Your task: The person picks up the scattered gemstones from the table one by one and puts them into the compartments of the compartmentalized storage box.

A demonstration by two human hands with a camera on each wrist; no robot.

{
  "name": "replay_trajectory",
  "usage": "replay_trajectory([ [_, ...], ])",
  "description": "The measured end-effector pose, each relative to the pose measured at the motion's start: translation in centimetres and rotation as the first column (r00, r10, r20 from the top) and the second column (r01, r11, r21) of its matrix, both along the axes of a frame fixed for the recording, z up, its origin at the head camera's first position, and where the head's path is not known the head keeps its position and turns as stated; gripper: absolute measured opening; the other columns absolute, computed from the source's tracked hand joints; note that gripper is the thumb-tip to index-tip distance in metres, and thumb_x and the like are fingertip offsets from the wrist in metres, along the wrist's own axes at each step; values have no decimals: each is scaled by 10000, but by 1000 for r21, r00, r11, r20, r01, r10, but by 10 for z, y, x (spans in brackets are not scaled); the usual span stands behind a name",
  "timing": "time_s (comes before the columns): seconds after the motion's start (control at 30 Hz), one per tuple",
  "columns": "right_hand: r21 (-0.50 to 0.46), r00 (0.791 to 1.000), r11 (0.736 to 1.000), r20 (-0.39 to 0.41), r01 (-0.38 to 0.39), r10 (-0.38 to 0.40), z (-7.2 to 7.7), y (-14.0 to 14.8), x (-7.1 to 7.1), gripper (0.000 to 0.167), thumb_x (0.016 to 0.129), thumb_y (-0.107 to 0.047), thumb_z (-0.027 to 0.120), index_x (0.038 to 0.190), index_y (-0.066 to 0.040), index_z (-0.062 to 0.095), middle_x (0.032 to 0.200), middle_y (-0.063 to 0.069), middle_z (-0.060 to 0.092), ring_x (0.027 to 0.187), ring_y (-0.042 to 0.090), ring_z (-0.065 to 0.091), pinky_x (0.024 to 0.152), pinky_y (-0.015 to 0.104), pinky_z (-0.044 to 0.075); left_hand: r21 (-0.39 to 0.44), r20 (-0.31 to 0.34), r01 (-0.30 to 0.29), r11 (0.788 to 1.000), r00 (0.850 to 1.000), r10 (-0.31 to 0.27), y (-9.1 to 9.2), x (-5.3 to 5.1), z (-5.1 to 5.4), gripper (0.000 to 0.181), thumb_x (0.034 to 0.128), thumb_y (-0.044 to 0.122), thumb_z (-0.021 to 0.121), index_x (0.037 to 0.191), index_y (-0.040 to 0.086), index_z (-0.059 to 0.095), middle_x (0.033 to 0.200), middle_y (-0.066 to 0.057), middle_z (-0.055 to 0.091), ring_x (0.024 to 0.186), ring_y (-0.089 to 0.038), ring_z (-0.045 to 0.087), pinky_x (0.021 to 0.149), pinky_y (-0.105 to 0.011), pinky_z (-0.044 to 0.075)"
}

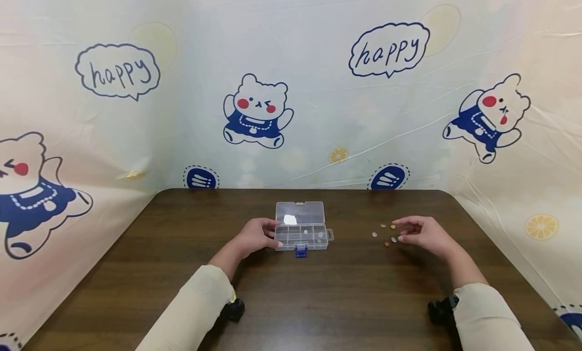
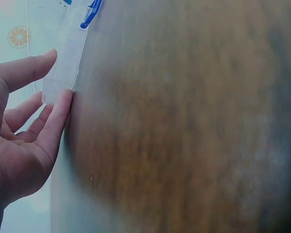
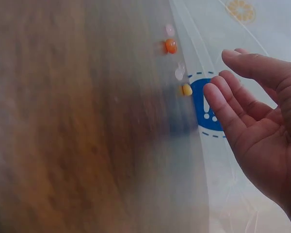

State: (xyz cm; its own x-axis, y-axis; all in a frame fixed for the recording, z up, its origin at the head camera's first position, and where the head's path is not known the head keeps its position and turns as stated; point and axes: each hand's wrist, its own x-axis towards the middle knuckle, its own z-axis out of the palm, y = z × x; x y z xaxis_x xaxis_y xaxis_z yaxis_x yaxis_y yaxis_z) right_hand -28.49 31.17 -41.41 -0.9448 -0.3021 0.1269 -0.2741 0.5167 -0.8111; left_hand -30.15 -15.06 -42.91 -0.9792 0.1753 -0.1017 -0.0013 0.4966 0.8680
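A clear plastic compartment box (image 1: 301, 237) stands on the table with its lid (image 1: 300, 213) raised at the back and a blue latch (image 1: 301, 251) in front. Some compartments on its right hold small pale pieces (image 1: 320, 235). My left hand (image 1: 256, 236) grips the box's left end between thumb and fingers; the left wrist view shows the hand (image 2: 29, 121) at the box's end (image 2: 63, 73). My right hand (image 1: 423, 233) hovers beside several small beads, with an orange bead (image 3: 171, 46) and a yellow bead (image 3: 186, 90) nearby. Its fingers (image 3: 228, 104) are slightly bent, nothing visible between them.
The brown wooden table (image 1: 291, 300) reaches back to a pale cloth backdrop (image 1: 318, 118) with bear drawings. To the right of the box, a clear bead (image 1: 374, 235) lies left of the other beads.
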Motion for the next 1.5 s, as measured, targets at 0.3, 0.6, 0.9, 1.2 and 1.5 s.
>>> replay_trajectory([
  [0.3, 48, 999, 998, 15, 42, -43, -6, 15, -8, 407, 834, -18, 744, 1207, 85, 619, 1139, 268, 639, 894, 231, 639, 726, 235, 541, 1, 0, 9, 1000, 1000, -9, 1, -1, -3, 605, 705, 57, 870, 1261, 76, 635, 1039, -75, 635, 935, -232, 579, 794, -314, 544],
  [0.6, 92, 999, 995, 3, 38, -38, -11, 15, -20, 375, 825, 8, 734, 1179, 83, 635, 1091, 250, 654, 878, 226, 626, 712, 244, 534, 3, -10, 4, 1000, 1000, -4, -1, -2, -4, 602, 702, 52, 871, 1256, 78, 637, 1044, -71, 632, 934, -228, 574, 788, -310, 543],
  [0.9, 162, 1000, 987, 30, -4, 0, -13, 12, -35, 383, 822, 44, 717, 1194, 79, 634, 1052, 212, 653, 881, 262, 609, 715, 270, 533, 7, -13, 5, 1000, 1000, -5, 1, -1, -3, 605, 697, 37, 871, 1254, 66, 637, 1033, -71, 632, 922, -222, 575, 776, -309, 542],
  [1.2, 220, 996, 975, 93, -31, 11, -15, 9, -47, 356, 828, 48, 706, 1181, 54, 656, 974, 128, 606, 812, 229, 517, 662, 293, 486, 2, -7, -4, 1000, 1000, 4, -1, 2, -1, 597, 702, 32, 866, 1253, 74, 641, 1032, -70, 633, 924, -226, 574, 791, -314, 539],
  [1.5, 291, 997, 955, 67, -59, 41, -14, 7, -50, 290, 837, 59, 683, 1126, 73, 666, 956, 126, 642, 793, 215, 528, 666, 313, 476, -11, 0, -2, 1000, 1000, 2, -1, -1, -1, 604, 702, 69, 874, 1259, 97, 642, 1057, -72, 633, 955, -241, 569, 811, -321, 536],
])
